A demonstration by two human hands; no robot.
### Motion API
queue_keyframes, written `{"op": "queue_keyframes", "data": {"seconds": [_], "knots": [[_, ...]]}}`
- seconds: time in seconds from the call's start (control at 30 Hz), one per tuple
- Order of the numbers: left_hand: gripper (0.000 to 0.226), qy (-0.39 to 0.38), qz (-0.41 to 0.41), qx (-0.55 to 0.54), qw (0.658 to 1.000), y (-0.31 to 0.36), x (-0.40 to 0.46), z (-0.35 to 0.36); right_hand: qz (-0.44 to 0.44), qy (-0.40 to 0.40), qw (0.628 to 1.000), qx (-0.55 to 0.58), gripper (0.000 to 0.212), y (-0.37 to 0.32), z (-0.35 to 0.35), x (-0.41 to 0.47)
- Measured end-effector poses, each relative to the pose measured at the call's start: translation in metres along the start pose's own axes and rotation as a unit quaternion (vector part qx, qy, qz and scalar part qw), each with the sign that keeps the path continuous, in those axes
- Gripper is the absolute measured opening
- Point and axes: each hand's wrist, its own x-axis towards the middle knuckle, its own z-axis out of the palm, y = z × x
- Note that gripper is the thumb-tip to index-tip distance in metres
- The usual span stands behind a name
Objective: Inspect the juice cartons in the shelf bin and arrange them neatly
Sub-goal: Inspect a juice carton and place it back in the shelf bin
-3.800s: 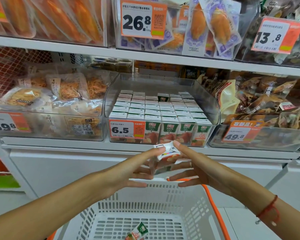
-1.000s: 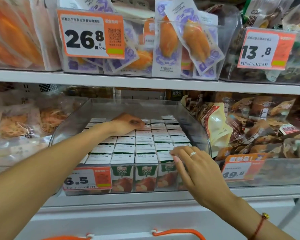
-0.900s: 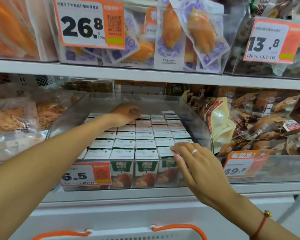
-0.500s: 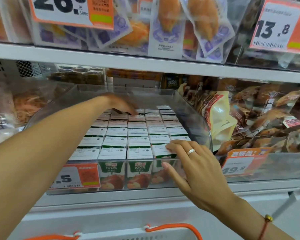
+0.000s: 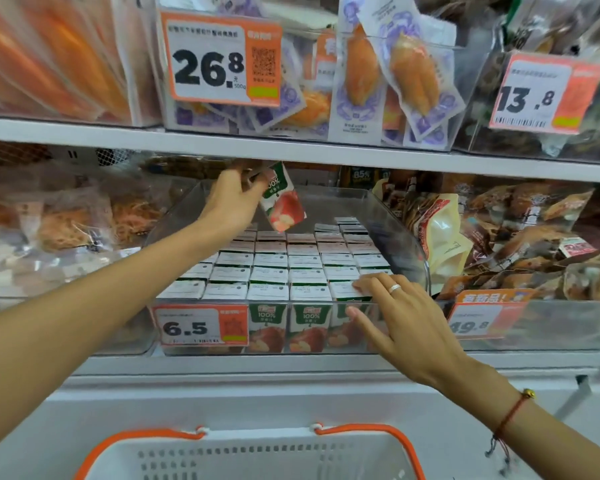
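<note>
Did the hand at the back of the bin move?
Yes. The left hand rose off the packed carton tops, lifting one juice carton toward the shelf above.

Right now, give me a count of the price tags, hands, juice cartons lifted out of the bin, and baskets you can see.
Price tags: 4
Hands, left hand and right hand: 2
Juice carton held above the bin: 1
Basket: 1
Total: 8
</note>
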Motion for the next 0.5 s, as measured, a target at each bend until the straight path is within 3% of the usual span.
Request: {"op": "queue_keyframes", "data": {"seconds": [0.13, 0.2, 0.27, 0.37, 0.5], "knots": [[0.039, -0.020, -0.081, -0.061, 0.995, 0.013, -0.074, -0.028, 0.028, 0.055, 0.995, 0.079, 0.049, -0.023, -0.021, -0.008], [0.037, -0.044, -0.132, -0.076, 0.987, 0.016, -0.116, -0.038, 0.061, 0.064, 0.970, 0.225, 0.050, -0.047, -0.034, -0.018], [0.025, -0.073, -0.183, -0.112, 0.974, 0.018, -0.157, -0.043, 0.112, -0.022, 0.905, 0.409, 0.050, -0.074, -0.042, -0.028], [0.027, -0.108, -0.242, -0.148, 0.953, 0.023, -0.203, -0.048, 0.164, -0.163, 0.813, 0.534, 0.052, -0.101, -0.044, -0.046], [0.043, -0.134, -0.275, -0.160, 0.938, 0.018, -0.231, -0.049, 0.171, -0.224, 0.781, 0.557, 0.034, -0.116, -0.042, -0.062]]}}
